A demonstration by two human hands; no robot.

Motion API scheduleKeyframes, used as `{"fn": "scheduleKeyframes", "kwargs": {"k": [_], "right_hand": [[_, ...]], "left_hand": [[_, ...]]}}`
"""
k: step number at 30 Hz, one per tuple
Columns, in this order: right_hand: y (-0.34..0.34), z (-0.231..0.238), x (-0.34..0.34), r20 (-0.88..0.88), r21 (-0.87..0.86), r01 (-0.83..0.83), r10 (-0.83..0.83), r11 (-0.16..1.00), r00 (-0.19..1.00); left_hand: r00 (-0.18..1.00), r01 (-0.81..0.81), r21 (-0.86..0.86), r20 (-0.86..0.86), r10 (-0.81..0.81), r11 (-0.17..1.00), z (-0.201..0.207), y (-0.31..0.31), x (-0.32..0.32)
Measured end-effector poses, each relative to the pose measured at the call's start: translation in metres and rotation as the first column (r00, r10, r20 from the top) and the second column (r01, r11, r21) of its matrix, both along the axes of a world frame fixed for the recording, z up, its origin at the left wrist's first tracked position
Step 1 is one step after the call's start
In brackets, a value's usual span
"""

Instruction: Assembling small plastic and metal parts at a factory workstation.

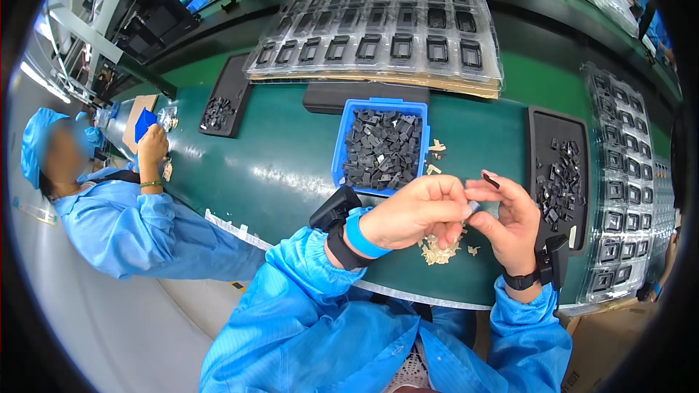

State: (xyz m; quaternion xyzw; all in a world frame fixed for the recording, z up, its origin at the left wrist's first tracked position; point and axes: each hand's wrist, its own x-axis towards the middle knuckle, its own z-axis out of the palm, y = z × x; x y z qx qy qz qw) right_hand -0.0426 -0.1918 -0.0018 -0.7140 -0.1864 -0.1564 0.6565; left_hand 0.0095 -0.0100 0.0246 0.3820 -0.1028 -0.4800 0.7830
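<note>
My left hand is closed in a pinch at a small pale piece, its kind too small to tell. Close against it, my right hand has its thumb and fingers bent round the same spot. A small dark strip-like part shows at the fingertips of the right hand. Under the hands lies a heap of cream-coloured scraps on the green table. Just beyond my left hand stands a blue bin full of small black plastic parts.
To the right, a black tray holds loose black parts, beside clear blister trays. Stacked blister trays with black frames stand at the back. Another black tray lies back left. A co-worker in blue sits at left.
</note>
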Motion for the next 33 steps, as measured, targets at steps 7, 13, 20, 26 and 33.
{"fn": "scheduleKeyframes", "kwargs": {"k": [7,13,20,26,33], "right_hand": [[0.003,0.0,0.002,-0.025,0.052,0.027,-0.026,0.998,0.999],[0.007,-0.005,0.004,-0.05,0.11,0.077,-0.072,0.991,0.996],[0.006,-0.004,0.005,0.01,0.071,-0.036,0.036,0.997,0.999],[0.006,-0.005,0.001,-0.047,0.08,-0.059,0.063,0.995,0.997],[0.008,-0.009,0.004,0.026,0.144,0.053,-0.058,0.988,0.998]], "left_hand": [[0.993,-0.074,0.005,-0.088,0.074,0.997,-0.003,0.005,0.002],[0.975,-0.218,0.051,0.05,0.215,0.975,-0.011,0.001,-0.005],[0.98,-0.187,0.001,-0.071,0.187,0.982,-0.007,0.002,-0.001],[0.974,-0.182,-0.017,-0.137,0.178,0.983,-0.012,0.0,-0.005],[0.903,-0.358,0.058,0.277,0.329,0.932,-0.015,-0.005,-0.015]]}}
